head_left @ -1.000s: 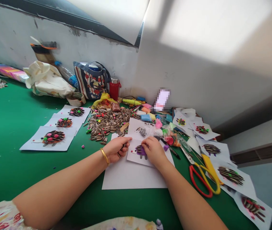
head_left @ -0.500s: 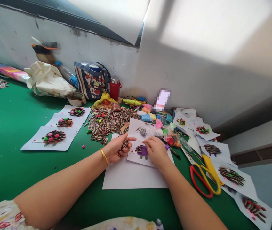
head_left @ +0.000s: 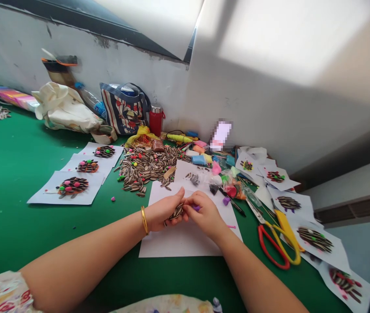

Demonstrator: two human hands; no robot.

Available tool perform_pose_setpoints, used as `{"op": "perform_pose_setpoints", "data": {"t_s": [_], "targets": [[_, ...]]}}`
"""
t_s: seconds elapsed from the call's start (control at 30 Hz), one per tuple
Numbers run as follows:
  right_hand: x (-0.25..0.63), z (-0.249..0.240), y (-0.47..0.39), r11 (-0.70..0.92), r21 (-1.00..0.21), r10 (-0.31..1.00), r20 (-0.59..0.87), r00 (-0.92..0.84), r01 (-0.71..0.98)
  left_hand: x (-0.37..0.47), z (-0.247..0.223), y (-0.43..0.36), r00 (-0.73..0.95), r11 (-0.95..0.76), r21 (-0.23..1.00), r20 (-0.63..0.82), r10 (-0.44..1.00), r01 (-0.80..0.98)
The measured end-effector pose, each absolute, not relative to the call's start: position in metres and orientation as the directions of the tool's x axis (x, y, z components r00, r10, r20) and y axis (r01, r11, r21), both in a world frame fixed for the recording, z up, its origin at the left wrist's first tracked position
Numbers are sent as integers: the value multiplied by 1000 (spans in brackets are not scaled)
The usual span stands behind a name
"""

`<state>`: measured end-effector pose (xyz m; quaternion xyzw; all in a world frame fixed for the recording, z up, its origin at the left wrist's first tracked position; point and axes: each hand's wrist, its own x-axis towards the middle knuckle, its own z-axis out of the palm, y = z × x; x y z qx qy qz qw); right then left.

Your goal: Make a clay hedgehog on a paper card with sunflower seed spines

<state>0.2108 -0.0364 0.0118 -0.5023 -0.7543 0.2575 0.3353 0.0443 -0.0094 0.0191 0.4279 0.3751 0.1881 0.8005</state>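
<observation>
My left hand (head_left: 163,214), with a gold bangle at the wrist, is curled around a small bunch of striped sunflower seeds (head_left: 176,211). The thumb and fingertips of my right hand (head_left: 206,215) are pinched together at the edge of that bunch, touching the seeds. Both hands are over white paper (head_left: 178,243). A bit of purple clay (head_left: 196,208) shows between them; the rest of the purple animal figure is hidden. Beyond the hands lies a large heap of sunflower seeds (head_left: 146,167) with coloured clay balls among them.
Finished-looking seed animal cards (head_left: 98,191) lie at left, more cards (head_left: 338,252) at right. Scissors (head_left: 274,243), a yellow cutter (head_left: 286,224), a black pen (head_left: 237,208) and clay packets (head_left: 200,160) lie nearby. Bags (head_left: 126,108) and a red flask (head_left: 156,121) stand by the wall.
My right hand has moved left and down from the purple figure to the seeds in my left hand. My left hand has shifted slightly right and down and turned, now covering the figure.
</observation>
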Motion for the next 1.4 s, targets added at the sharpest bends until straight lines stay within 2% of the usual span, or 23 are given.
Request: {"op": "perform_pose_setpoints", "data": {"t_s": [0.37, 0.63, 0.8, 0.93, 1.07, 1.4], "targets": [[228, 15, -32, 247, -833, 969, 221, -112, 496, 39, 19, -3, 642, 462, 885, -381, 665, 46], [231, 20, -35, 272, -834, 957, 184, -223, 480, 40, 21, -5, 613, 384, 919, -355, 706, 91], [249, 16, -24, 247, -779, 967, 234, -97, 577, 39, 19, 1, 490, 421, 905, -393, 778, 57], [262, 6, -13, 148, -697, 984, 177, -32, 702, 39, 20, 6, 392, 449, 894, -414, 821, 3], [262, -3, -9, 143, -652, 989, 131, -75, 745, 39, 20, 8, 380, 468, 883, -422, 823, -32], [252, -11, -7, 250, -619, 968, 186, -170, 745, 39, 22, 8, 386, 482, 874, -428, 817, -52]]}}
